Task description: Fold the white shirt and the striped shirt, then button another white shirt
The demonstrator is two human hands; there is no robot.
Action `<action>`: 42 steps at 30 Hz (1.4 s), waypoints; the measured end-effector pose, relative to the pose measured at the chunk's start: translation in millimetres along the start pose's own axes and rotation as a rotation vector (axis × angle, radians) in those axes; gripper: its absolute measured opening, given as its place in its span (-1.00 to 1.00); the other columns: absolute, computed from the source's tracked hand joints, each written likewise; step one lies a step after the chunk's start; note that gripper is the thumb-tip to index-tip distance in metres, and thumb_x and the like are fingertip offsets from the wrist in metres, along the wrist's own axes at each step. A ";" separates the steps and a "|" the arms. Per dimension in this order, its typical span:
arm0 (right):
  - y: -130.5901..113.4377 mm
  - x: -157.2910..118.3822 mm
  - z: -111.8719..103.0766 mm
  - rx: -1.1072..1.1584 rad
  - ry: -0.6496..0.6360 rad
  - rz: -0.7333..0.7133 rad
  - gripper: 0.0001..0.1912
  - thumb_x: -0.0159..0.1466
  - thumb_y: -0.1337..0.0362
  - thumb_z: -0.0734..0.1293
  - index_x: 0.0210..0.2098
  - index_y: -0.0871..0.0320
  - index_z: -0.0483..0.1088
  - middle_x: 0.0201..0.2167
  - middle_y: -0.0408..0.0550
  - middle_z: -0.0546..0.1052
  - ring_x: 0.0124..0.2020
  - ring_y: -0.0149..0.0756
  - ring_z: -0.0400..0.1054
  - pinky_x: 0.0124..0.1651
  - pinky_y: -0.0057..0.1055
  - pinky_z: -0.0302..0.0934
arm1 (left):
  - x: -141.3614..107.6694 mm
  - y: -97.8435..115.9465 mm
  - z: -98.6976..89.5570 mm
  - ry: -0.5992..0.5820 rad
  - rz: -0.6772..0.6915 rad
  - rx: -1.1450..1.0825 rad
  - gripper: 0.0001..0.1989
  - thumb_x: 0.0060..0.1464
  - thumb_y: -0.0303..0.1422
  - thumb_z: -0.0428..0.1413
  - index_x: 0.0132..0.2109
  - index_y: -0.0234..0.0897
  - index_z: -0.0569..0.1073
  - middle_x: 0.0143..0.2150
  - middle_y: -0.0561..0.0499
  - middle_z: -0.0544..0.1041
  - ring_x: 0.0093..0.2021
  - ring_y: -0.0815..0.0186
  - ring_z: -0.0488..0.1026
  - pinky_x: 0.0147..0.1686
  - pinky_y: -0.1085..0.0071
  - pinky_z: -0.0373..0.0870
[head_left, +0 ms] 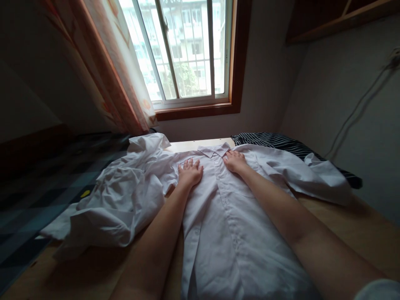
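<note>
A white button-up shirt lies front side up, its collar toward the window and its hem toward me. My left hand rests flat on the chest, left of the button row, with fingers spread. Just right of the collar, my right hand lies on the upper front; its fingers are stretched out over the cloth, close to one another. The sleeve on the right reaches out toward the table's right side. On the left, crumpled white cloth is bunched up beside the shirt; where one ends and the other begins is unclear.
Beneath the shirt is a light wooden table. A black striped cloth lies at the back right. A dark checked cloth with a small yellow spot is on the left. Behind are a window, a patterned curtain and a wall cable.
</note>
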State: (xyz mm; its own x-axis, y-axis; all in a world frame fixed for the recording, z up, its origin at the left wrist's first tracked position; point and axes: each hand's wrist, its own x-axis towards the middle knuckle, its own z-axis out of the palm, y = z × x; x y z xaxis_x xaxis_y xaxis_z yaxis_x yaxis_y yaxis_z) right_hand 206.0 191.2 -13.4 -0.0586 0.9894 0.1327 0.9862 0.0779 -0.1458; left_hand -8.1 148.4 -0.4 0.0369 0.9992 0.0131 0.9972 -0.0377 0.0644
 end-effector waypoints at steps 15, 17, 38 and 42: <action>18.4 32.9 -3.8 -0.043 -0.029 0.073 -0.33 0.36 -0.02 0.00 0.30 0.23 0.22 0.31 0.15 0.25 0.30 0.06 -0.01 0.25 0.00 -0.07 | -0.1 -0.2 -0.9 -0.012 -0.021 -0.014 -0.38 0.28 -0.02 -0.33 0.40 0.00 0.10 0.49 -0.02 -0.08 0.47 0.06 -0.18 0.30 -0.28 -0.25; 19.0 32.1 -3.6 -0.025 -0.021 0.092 -0.33 0.36 -0.02 -0.01 0.30 0.21 0.22 0.31 0.14 0.25 0.30 0.06 -0.01 0.24 0.02 -0.05 | 0.0 -0.4 -2.1 -0.018 -0.031 -0.018 -0.38 0.28 -0.01 -0.33 0.40 0.00 0.09 0.49 -0.01 -0.09 0.47 0.02 -0.19 0.29 -0.32 -0.24; -7.4 -79.8 -3.3 0.020 -0.023 -0.123 -0.44 0.44 0.06 0.00 0.35 0.09 0.15 0.40 0.03 0.11 0.41 -0.08 -0.09 0.38 -0.04 -0.22 | 6.0 -0.3 -1.0 0.053 0.150 0.006 -0.41 0.29 -0.16 -0.24 0.42 -0.12 0.07 0.49 -0.01 -0.08 0.48 0.14 -0.22 0.39 0.01 -0.28; -7.4 -81.0 -2.3 0.025 -0.015 -0.118 -0.44 0.44 0.08 0.01 0.35 0.11 0.15 0.40 0.05 0.11 0.41 -0.09 -0.09 0.39 -0.04 -0.25 | 17.8 1.7 -8.0 -0.048 0.198 0.058 -0.44 0.29 -0.20 -0.24 0.39 -0.06 0.13 0.47 -0.02 0.02 0.44 0.11 -0.04 0.34 -0.04 -0.08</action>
State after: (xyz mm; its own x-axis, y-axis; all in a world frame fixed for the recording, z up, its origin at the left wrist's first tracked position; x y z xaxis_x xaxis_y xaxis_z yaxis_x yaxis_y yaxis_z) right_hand 203.8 110.2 -20.8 -0.1763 0.9750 0.1353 0.9682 0.1966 -0.1549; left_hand -6.3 166.0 8.0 0.2340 0.9718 -0.0280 0.9722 -0.2338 0.0078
